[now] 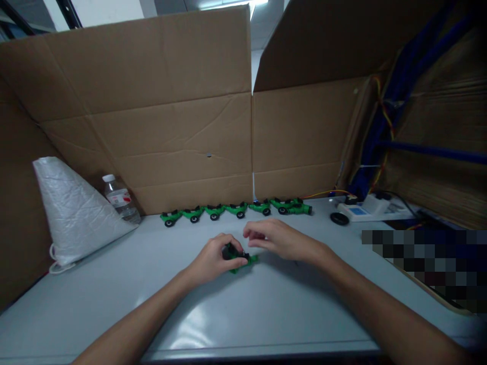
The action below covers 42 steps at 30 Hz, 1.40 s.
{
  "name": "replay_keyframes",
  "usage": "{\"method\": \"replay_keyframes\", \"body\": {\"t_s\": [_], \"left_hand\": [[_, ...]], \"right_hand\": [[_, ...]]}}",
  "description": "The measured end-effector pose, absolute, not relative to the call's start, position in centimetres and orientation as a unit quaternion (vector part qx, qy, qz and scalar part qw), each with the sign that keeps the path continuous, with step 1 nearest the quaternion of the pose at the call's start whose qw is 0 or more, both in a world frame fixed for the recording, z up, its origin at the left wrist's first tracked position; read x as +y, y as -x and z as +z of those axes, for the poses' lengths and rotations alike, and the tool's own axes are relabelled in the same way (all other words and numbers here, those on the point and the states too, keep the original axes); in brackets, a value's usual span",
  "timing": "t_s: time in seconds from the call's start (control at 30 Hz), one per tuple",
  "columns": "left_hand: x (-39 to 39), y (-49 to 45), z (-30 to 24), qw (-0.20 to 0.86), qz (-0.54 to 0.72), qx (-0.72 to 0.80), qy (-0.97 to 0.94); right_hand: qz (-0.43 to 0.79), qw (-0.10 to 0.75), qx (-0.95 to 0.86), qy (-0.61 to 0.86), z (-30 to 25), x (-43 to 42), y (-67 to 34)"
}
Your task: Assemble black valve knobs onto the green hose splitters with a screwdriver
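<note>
My left hand is closed around a small green toy car with black wheels, resting on the pale grey table. My right hand hovers just right of and above the car, fingers curled in a pinch toward it; what they pinch, if anything, is too small to see. Behind my hands, a row of several finished green toy cars stands along the foot of the cardboard wall.
Cardboard walls enclose the back and left. A white plastic bag and a water bottle stand at the left. A loose black wheel, a white device and wires lie at the right.
</note>
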State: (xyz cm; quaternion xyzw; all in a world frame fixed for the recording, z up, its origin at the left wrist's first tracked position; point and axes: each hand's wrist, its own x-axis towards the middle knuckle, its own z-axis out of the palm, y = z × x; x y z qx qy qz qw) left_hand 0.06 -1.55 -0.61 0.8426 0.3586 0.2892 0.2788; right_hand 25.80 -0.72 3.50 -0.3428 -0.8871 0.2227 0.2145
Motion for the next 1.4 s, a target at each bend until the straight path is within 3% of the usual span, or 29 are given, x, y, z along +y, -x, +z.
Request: {"method": "replay_keyframes", "body": {"t_s": [0.13, 0.3, 0.77, 0.83, 0.93, 1.07, 1.23, 1.4], "left_hand": [[-2.0, -0.4, 0.2, 0.267, 0.302, 0.345, -0.848], [-2.2, -0.7, 0.5, 0.244, 0.305, 0.334, -0.858], [-2.0, -0.9, 0.2, 0.281, 0.296, 0.337, -0.848], [-2.0, -0.9, 0.1, 0.281, 0.296, 0.339, -0.848], [-2.0, -0.9, 0.0, 0.289, 0.297, 0.346, -0.842], [-2.0, -1.0, -0.3, 0.304, 0.31, 0.349, -0.83], [-1.8, -1.0, -0.8, 0.302, 0.319, 0.35, -0.827], [-1.7, -1.0, -0.9, 0.315, 0.323, 0.351, -0.821]], "right_hand": [[0.075, 0.157, -0.849, 0.498, 3.6, 0.7, -28.3], [0.043, 0.048, -0.811, 0.582, 2.9, 1.8, -30.1], [0.037, 0.057, -0.769, 0.636, 1.1, 2.2, -28.3], [0.031, 0.104, -0.756, 0.645, 1.6, 2.4, -28.6], [0.061, 0.28, -0.724, 0.627, 2.1, 2.6, -28.5], [0.25, 0.52, -0.674, 0.462, 1.9, 2.4, -26.5], [0.393, 0.59, -0.632, 0.313, 1.7, 0.8, -23.4], [0.32, 0.595, -0.67, 0.307, 1.6, -0.8, -22.5]]}}
